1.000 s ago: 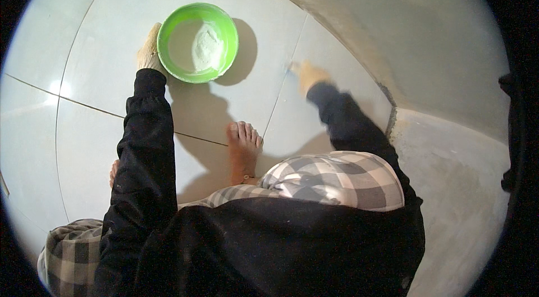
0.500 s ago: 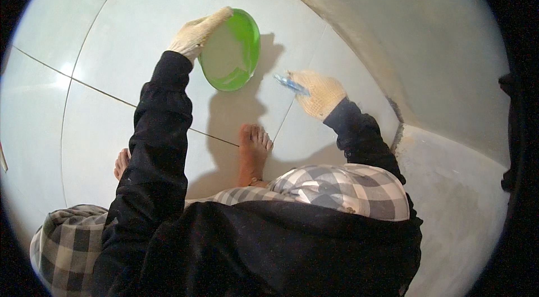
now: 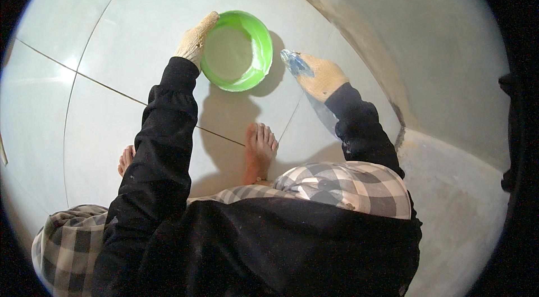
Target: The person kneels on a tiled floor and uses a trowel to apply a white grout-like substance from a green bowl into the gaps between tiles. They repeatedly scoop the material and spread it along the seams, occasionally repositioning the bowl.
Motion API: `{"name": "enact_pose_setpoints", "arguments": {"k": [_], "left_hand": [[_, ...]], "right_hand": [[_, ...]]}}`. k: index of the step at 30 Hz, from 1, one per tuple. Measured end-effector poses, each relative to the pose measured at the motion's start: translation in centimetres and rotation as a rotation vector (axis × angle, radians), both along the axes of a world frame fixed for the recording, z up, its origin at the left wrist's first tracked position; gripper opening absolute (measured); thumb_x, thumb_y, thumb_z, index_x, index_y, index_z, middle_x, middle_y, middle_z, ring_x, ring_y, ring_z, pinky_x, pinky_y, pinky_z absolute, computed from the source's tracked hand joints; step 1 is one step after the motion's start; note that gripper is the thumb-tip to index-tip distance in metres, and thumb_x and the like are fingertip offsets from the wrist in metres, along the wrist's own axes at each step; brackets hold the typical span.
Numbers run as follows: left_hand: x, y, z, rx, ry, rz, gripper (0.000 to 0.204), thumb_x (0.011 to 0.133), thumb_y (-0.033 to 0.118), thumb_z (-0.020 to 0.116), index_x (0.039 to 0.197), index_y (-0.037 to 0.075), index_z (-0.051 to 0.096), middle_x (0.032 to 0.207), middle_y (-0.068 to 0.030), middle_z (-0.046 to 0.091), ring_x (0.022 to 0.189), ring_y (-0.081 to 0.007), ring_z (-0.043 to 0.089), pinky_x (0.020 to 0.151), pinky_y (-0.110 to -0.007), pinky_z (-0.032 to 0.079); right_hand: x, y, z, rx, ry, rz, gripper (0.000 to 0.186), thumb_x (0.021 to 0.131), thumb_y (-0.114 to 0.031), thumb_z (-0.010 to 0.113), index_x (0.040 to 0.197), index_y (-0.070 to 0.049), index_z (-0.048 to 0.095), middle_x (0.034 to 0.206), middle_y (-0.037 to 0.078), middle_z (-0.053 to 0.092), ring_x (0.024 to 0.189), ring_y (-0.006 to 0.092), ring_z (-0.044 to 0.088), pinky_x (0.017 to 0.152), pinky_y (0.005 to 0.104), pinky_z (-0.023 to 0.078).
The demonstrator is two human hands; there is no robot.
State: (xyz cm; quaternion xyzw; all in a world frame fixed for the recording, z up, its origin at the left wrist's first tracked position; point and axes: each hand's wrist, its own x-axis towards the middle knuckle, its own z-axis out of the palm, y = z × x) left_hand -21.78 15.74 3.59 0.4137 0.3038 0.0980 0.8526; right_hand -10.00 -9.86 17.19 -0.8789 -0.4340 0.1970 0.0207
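My left hand (image 3: 194,39), in a cream knitted glove, grips the left rim of a green bowl (image 3: 255,36), which has white paste smeared on its inner wall and pale material across its bottom. My right hand (image 3: 320,77), gloved alike, is closed on a small blue tool (image 3: 295,63), like a scraper, just right of the bowl and apart from it. The tool's exact shape is hard to make out.
Pale floor tiles (image 3: 118,39) with dark joints lie under the bowl. A plastered wall (image 3: 438,55) curves along the right, meeting another plastered surface (image 3: 455,196) at lower right. My bare feet (image 3: 259,151) and checked trousers (image 3: 342,184) are below.
The bowl has moved right. It was tilted half a second ago and now sits more level. My right hand was lower half a second ago and has moved up beside the bowl.
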Motion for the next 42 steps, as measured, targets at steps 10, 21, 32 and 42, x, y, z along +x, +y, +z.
{"name": "enact_pose_setpoints", "arguments": {"k": [10, 21, 32, 42], "left_hand": [[1.1, -1.8, 2.1, 0.373, 0.182, -0.081, 0.065, 0.086, 0.058, 0.059, 0.111, -0.001, 0.069, 0.095, -0.0134, 0.070, 0.086, -0.0197, 0.065, 0.078, -0.034, 0.051], [1.0, -4.8, 8.2, 0.700, 0.278, -0.347, 0.060, 0.086, 0.060, 0.049, 0.124, 0.017, 0.068, 0.114, -0.0163, 0.070, 0.108, -0.0314, 0.065, 0.095, -0.038, 0.048], [0.9, -5.2, 7.7, 0.642, 0.256, -0.270, 0.065, 0.087, 0.060, 0.050, 0.124, 0.009, 0.067, 0.113, -0.0178, 0.069, 0.102, -0.0301, 0.067, 0.093, -0.037, 0.049], [0.2, -0.6, 0.6, -0.203, -0.252, 0.235, 0.067, 0.092, 0.059, 0.053, 0.125, 0.001, 0.060, 0.118, -0.0172, 0.066, 0.107, -0.0263, 0.063, 0.096, -0.039, 0.048]], "right_hand": [[-3.4, 0.1, 0.7, -0.194, 0.159, 0.167, 0.044, 0.088, -0.016, 0.056, 0.132, -0.014, 0.057, 0.114, 0.017, 0.065, 0.102, 0.0367, 0.062, 0.086, 0.0460, 0.051], [-4.2, 6.3, 0.6, -0.321, -0.392, 0.492, 0.019, 0.088, -0.017, 0.057, 0.095, -0.010, 0.072, 0.101, 0.009, 0.067, 0.095, 0.0280, 0.065, 0.074, 0.0443, 0.055], [-2.4, 6.4, 0.3, -0.552, -0.019, 0.572, 0.025, 0.081, -0.015, 0.063, 0.103, -0.005, 0.070, 0.091, 0.016, 0.070, 0.092, 0.0296, 0.068, 0.075, 0.0428, 0.054], [4.1, -7.7, 1.6, -0.011, 0.432, 0.016, 0.048, 0.076, -0.034, 0.074, 0.109, -0.001, 0.065, 0.102, 0.019, 0.069, 0.092, 0.0312, 0.065, 0.084, 0.0383, 0.050]]}}
